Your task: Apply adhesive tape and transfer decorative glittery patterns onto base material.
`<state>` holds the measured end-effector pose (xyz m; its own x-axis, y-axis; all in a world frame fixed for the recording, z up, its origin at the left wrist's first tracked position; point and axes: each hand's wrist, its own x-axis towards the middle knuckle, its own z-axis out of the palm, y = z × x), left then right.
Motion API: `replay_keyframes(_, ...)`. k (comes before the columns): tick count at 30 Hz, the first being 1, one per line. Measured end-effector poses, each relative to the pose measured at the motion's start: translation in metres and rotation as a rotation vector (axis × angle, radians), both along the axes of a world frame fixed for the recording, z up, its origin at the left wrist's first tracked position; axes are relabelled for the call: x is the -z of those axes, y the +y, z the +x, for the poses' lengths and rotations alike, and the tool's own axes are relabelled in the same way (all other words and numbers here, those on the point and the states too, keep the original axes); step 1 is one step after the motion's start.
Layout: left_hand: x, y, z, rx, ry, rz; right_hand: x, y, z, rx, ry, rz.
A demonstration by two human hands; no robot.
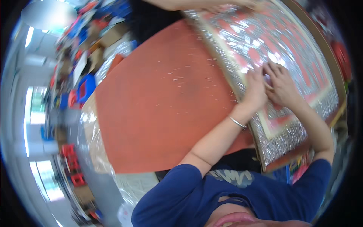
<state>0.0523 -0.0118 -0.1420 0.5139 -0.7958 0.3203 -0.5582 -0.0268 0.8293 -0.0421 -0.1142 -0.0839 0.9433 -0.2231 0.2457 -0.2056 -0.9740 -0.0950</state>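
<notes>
A large panel (278, 149) with a silver glittery border and a red and cream pattern lies at the right under shiny clear film. Both my hands are close together over its near half. My left hand (255, 90), with a silver bangle (237, 122) at the wrist, has its fingers bent and drawn together. My right hand (283, 86) curls its fingers beside it. Between the two is a small, pale purplish thing (268, 80), mostly hidden by the fingers and blurred; its kind does not show.
An orange-red table surface (151, 113) with small white scraps spreads left of the panel. At the far edge, another person's hand (245, 4) rests on the panel. Boxes and a blue crate (86, 89) are piled at the back left. Clear plastic sheeting (96, 142) hangs by the table's left edge.
</notes>
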Motion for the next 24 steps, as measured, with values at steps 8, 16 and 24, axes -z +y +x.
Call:
replay_keyframes(8, -0.014, 0.021, 0.017, -0.028, 0.152, 0.242, 0.009, 0.036, 0.001, -0.066, 0.060, 0.011)
replay_keyframes(16, -0.012, 0.013, -0.007, 0.067, -0.084, 0.273, 0.053, -0.194, -0.137, 0.433, 0.068, -0.153)
replay_keyframes(24, -0.025, 0.030, -0.091, 0.379, -0.362, 0.553, 0.025, -0.117, -0.082, 0.142, 0.156, -0.172)
